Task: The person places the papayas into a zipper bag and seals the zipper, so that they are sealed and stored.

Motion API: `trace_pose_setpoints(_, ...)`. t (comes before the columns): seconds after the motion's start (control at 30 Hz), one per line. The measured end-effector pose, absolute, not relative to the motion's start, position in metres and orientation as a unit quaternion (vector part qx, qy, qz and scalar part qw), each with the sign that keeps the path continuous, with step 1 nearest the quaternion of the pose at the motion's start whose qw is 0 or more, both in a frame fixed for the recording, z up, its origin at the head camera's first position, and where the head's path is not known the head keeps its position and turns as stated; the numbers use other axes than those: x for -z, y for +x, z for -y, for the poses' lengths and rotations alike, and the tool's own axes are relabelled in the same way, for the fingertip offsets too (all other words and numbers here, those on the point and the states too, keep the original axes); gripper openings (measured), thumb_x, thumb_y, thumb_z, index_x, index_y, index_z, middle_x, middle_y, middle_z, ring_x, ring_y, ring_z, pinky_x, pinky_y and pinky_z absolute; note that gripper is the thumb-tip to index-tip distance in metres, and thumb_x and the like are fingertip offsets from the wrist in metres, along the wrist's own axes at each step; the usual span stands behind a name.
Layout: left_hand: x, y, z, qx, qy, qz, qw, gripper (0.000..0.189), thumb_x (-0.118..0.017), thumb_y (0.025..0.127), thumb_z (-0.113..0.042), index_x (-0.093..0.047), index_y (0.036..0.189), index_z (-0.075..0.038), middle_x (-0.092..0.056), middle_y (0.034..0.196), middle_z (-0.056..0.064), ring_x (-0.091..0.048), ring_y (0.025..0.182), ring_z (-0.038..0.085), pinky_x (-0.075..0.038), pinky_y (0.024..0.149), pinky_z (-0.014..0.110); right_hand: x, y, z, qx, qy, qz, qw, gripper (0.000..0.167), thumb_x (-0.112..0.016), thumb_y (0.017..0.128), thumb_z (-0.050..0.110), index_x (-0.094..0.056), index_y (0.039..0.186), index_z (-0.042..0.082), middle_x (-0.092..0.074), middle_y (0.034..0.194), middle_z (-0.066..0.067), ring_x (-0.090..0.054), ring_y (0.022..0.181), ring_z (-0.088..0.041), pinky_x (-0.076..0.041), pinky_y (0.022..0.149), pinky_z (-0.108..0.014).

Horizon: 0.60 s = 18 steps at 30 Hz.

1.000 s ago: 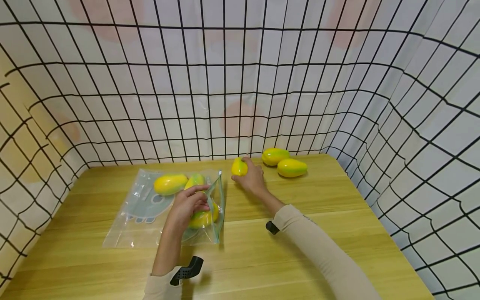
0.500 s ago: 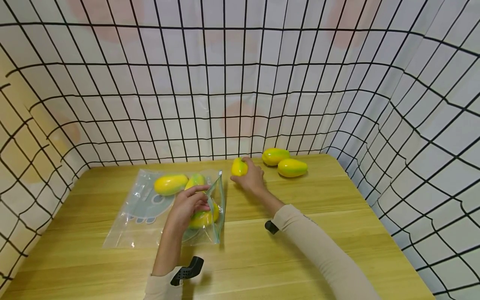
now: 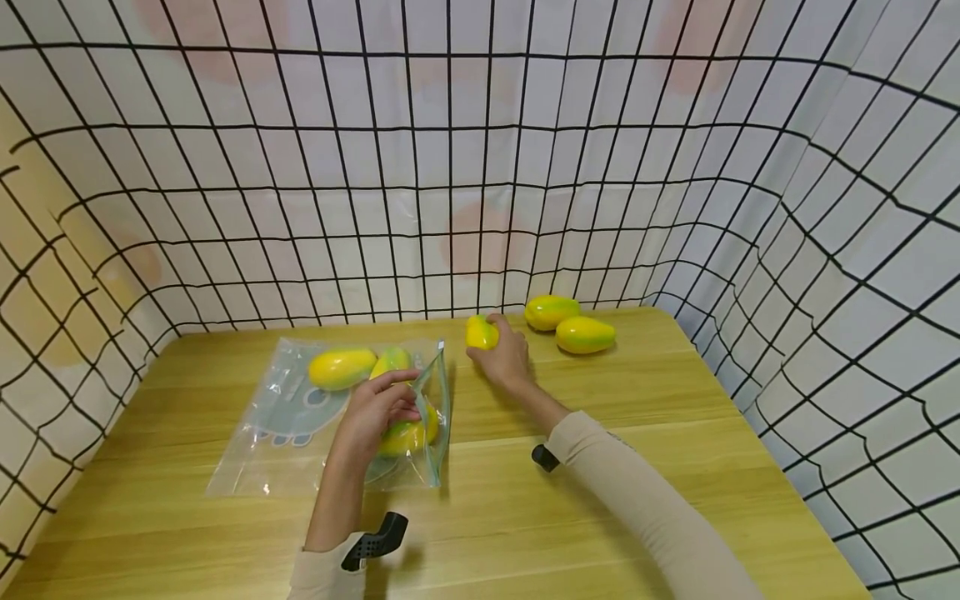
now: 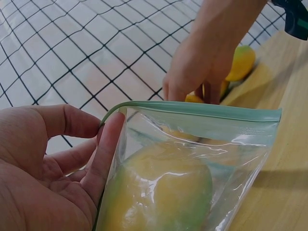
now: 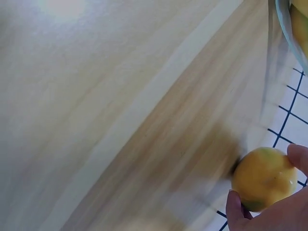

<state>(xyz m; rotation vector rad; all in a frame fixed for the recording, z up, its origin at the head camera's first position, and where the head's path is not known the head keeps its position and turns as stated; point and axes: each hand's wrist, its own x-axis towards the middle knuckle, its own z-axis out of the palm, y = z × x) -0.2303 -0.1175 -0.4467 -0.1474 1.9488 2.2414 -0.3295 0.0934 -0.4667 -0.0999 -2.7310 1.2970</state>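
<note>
A clear zip bag (image 3: 247, 467) with a pale green zip strip (image 4: 202, 111) lies on the left of the table, its mouth facing right. Several yellow-green mangoes are in it, one mango (image 3: 341, 369) toward the back and another mango (image 4: 159, 187) near the mouth. My left hand (image 3: 372, 414) pinches the edge of the bag's mouth between thumb and finger, holding it raised. Right of the bag, near the back of the table, my right hand (image 3: 504, 354) grips a mango (image 5: 264, 179), thumb on one side and fingers on the other.
Two loose mangoes lie together at the back right, one mango (image 3: 552, 312) behind the other mango (image 3: 586, 335). A white cloth wall (image 3: 465, 167) with a black grid closes off the wooden table (image 3: 510, 517) at the back and sides.
The mango in my right hand has tilted a little and shifted very slightly right along with the hand. My left hand and the bag stay in place.
</note>
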Motion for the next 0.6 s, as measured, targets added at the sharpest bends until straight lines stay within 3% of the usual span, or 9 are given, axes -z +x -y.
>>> trace_pose_setpoints(0.3,0.447,-0.231,0.119,-0.753,-0.05,-0.651,0.085,0.039,-0.052,0.097,-0.001,-0.059,0.134,0.007,-0.06,0.078,0.005,-0.061,0.065,0.013,-0.06,0.063,0.021,0.457,-0.322,-0.099,-0.433,-0.009,0.899,0.063,0.066,-0.077,0.087,0.028,-0.05,0.146,0.015,-0.056,0.139,-0.019,-0.051,0.126,-0.037,-0.044,0.107,-0.056)
trace_pose_setpoints(0.6,0.447,-0.232,0.118,-0.754,-0.054,-0.649,0.09,0.039,-0.053,0.097,-0.001,-0.06,0.134,0.006,-0.06,0.078,0.005,-0.061,0.065,0.013,-0.06,0.063,0.021,0.449,-0.313,-0.113,-0.407,0.006,0.913,0.028,0.063,-0.075,0.089,0.035,-0.052,0.144,0.016,-0.054,0.149,-0.013,-0.049,0.136,-0.036,-0.04,0.113,-0.054)
